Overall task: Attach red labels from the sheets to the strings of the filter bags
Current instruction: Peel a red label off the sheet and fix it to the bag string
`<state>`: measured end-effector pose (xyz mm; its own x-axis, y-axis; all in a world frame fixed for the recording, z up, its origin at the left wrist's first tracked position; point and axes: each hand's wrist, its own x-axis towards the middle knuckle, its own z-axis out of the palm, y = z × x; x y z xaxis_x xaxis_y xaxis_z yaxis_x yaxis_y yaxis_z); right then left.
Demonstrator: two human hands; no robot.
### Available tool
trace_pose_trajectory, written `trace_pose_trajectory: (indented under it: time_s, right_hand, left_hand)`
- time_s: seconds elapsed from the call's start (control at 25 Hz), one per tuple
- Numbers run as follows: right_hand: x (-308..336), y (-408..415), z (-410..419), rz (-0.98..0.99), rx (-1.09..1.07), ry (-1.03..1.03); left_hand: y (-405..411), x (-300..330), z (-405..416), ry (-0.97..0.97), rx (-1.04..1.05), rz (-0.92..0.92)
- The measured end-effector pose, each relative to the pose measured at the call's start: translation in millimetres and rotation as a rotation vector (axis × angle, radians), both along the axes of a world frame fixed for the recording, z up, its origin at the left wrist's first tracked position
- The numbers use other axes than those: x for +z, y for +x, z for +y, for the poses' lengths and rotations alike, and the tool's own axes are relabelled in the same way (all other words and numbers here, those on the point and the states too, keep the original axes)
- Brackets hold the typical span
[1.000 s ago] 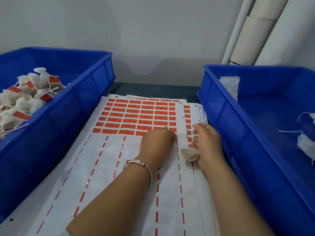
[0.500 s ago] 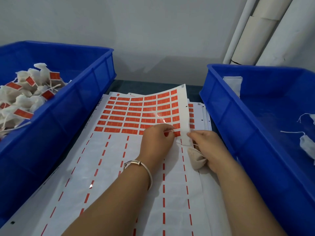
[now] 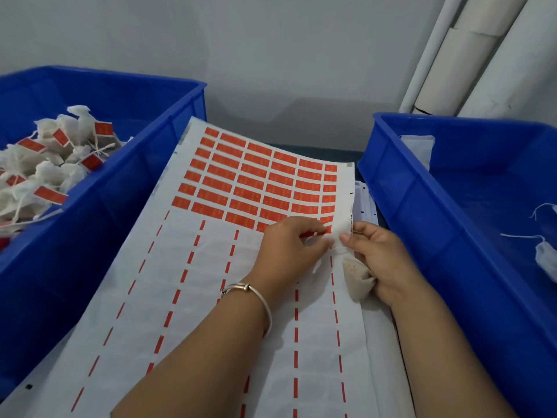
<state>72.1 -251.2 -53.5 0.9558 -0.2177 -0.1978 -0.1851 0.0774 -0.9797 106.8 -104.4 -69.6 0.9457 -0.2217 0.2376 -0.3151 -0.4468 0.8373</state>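
Observation:
A white sheet [image 3: 211,267] with rows of red labels [image 3: 256,179] lies between two blue bins, its far end lifted and curled up. My left hand [image 3: 289,245] pinches a red label [image 3: 313,233] at the sheet's lower right label row. My right hand [image 3: 379,257] pinches the sheet's right edge with thumb and fingers, and a beige filter bag [image 3: 358,279] is tucked under its palm. The bag's string is hidden between my hands.
The blue bin [image 3: 126,188] on the left holds several filter bags with red labels [image 3: 45,164]. The blue bin [image 3: 422,200] on the right holds a few unlabelled white bags [image 3: 545,257] with strings. More sheets lie beneath. White pipes [image 3: 470,52] stand at the back right.
The sheet's far end has lifted further and swung left, off the pile. My left hand now pinches a red label; my right hand holds the sheet edge with the bag.

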Motion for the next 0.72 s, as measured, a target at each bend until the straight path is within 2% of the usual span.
trace_pose_trajectory:
  time_s: [0.4, 0.72]
  right_hand:
    - [-11, 3, 3, -0.123, -0.091, -0.155]
    - [-16, 4, 4, -0.161, -0.124, -0.170]
  left_hand:
    - [1, 5, 2, 0.076, -0.027, -0.080]
    - [1, 10, 5, 0.162, -0.068, -0.204]
